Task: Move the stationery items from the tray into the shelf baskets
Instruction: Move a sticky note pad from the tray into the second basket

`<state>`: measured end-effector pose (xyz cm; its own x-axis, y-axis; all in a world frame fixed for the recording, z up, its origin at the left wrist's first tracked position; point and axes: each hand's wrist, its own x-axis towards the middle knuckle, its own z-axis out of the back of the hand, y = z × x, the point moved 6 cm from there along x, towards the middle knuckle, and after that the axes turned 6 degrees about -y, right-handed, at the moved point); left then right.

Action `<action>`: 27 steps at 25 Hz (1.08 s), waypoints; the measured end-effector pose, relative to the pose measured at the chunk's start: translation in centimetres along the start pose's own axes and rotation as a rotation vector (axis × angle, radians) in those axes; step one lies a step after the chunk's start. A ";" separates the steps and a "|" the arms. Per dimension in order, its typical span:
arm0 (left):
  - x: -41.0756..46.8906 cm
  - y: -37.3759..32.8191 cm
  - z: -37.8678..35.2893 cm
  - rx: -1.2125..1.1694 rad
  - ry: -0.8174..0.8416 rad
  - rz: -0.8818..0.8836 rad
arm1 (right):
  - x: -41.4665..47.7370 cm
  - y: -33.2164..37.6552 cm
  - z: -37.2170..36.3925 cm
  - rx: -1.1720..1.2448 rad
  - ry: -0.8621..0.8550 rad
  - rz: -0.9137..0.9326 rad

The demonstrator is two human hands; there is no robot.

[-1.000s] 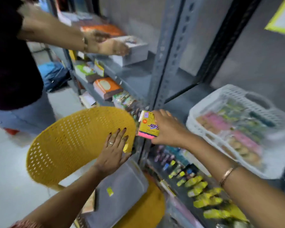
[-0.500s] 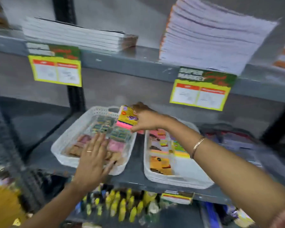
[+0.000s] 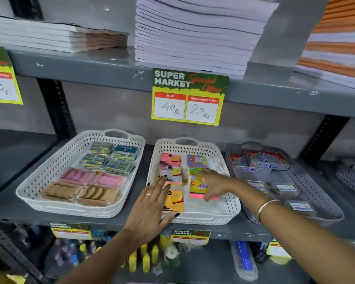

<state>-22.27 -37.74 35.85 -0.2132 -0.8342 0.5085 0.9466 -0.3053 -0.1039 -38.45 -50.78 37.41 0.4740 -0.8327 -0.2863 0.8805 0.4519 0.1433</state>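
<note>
Nearest, below the left grip (image 3: 152, 203), yellow bottles (image 3: 146, 262) upright on the lower shelf.

Left grip released: fingers straight and spread, palm down, over the near left corner of the middle white basket (image 3: 193, 219), thumb by the front rim, fingertips above the left column of packs. Contact with those packs not to be told. Orange note pack (image 3: 173, 200) just right of that palm, partly hidden by it.

Right of the left grip and slightly farther, right grip (image 3: 215, 185) grasping the yellow note pack (image 3: 199, 187): thumb at its pink near end, fingers over its far edge. Yellow note pack low inside the middle white basket, in the right column, just left of the right palm, between the two grips. Resting on the basket floor or held just above it: cannot tell.

Beyond both sets of fingertips, a pink pack (image 3: 169, 158) and a purple pack (image 3: 196, 160) at the far end of the same basket.

Well left of the left grip, left white basket (image 3: 70, 208) with flat brown, pink and blue-green packets. Right of the right grip, beneath the forearm, grey basket (image 3: 326, 201) holding small boxes. All three baskets side by side on the grey shelf (image 3: 8, 203).

Farther, above both grips, price tag (image 3: 190, 97) on the upper shelf edge, marked 40 Rs and 20 Rs. Farthest, stacked notebooks (image 3: 193, 37) on top.
</note>
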 end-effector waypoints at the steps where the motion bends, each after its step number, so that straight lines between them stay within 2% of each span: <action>1: 0.0 -0.1 -0.4 0.011 0.028 0.002 | -0.1 -0.7 -0.9 -0.004 0.015 -0.008; 6: -0.1 0.1 -1.6 0.060 0.105 0.016 | -0.3 -1.8 -3.4 -0.040 0.047 -0.021; 27: -0.1 0.4 -2.0 0.038 0.128 0.022 | -0.3 -1.8 -4.3 -0.072 0.086 -0.016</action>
<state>-22.37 -38.67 34.01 -0.2194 -0.8929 0.3931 0.9593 -0.2709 -0.0799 -40.18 -49.98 33.19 0.4542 -0.8110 -0.3688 0.8836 0.4629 0.0703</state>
